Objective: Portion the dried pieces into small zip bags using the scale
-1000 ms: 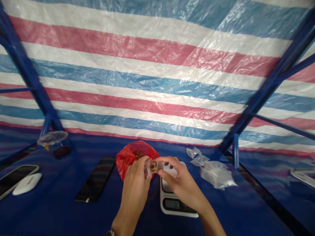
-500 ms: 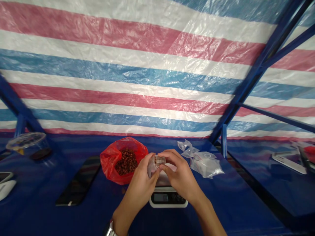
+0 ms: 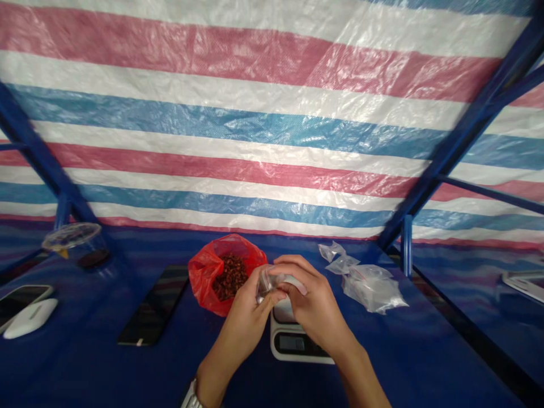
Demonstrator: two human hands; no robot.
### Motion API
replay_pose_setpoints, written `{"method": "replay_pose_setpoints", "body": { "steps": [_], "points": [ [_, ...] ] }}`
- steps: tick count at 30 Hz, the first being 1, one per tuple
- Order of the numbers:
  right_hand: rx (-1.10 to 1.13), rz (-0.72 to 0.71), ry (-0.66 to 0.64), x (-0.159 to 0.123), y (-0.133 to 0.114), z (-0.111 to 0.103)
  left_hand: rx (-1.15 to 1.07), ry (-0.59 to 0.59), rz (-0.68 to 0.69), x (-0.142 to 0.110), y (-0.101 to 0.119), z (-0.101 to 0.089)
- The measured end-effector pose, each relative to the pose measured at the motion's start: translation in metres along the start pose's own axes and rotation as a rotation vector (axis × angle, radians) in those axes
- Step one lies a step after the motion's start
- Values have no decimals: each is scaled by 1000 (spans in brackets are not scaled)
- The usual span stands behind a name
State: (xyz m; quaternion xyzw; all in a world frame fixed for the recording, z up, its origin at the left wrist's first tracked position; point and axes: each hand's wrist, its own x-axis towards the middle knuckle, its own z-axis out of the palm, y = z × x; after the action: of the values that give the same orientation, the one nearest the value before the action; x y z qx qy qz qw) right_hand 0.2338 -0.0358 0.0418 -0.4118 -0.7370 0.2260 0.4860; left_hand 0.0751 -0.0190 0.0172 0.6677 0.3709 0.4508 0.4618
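My left hand (image 3: 240,320) and my right hand (image 3: 310,300) meet above a white digital kitchen scale (image 3: 293,343). Between their fingertips they pinch a small clear plastic bag (image 3: 267,283). Its contents are mostly hidden by my fingers. Just left of my left hand lies an open red plastic bag (image 3: 204,272), holding a heap of dark reddish-brown dried pieces (image 3: 229,277). A bundle of clear plastic bags (image 3: 368,289) lies to the right of my right hand. A wristwatch or bracelet (image 3: 191,395) shows on my left wrist.
Two dark smartphones (image 3: 153,306) (image 3: 19,303) and a white computer mouse (image 3: 29,318) lie on the blue table (image 3: 127,362) at left. A clear round lidded container (image 3: 76,243) stands behind them. A striped tarpaulin (image 3: 255,130) and blue metal frame (image 3: 463,136) rise behind.
The small bag has moved up and closer between my hands, and less of its contents shows. The view has shifted, bringing the heap in the red bag into fuller sight than a second ago.
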Motion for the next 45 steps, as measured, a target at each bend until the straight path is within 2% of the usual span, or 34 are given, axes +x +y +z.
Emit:
{"method": "replay_pose_setpoints", "body": {
  "steps": [6, 11, 15, 20, 25, 30, 39, 45],
  "points": [
    [23, 87, -55, 6, -9, 7, 23, -69, 33, -11, -3, -16],
    [52, 94, -108, 4, -15, 7, 48, -70, -30, -13, -4, -24],
    [-73, 39, -61, 0, -18, 4, 170, -84, 39, -17, -1, -22],
    [-49, 80, -23, -4, -21, 0, 231, -78, 178, -23, -3, -15],
    [-48, 108, 57, -5, -22, -1, 157, -47, 163, -24, 6, -8],
    [-52, 132, 74, -5, -20, -6, 71, -44, 96, -21, 18, -4],
    [326, 223, 353, -3, -4, -12, -109, 37, -11, -7, -6, -2],
    [228, 302, 665, -1, 20, -17, -132, 171, 19, -6, 3, 8]
  ]
}}
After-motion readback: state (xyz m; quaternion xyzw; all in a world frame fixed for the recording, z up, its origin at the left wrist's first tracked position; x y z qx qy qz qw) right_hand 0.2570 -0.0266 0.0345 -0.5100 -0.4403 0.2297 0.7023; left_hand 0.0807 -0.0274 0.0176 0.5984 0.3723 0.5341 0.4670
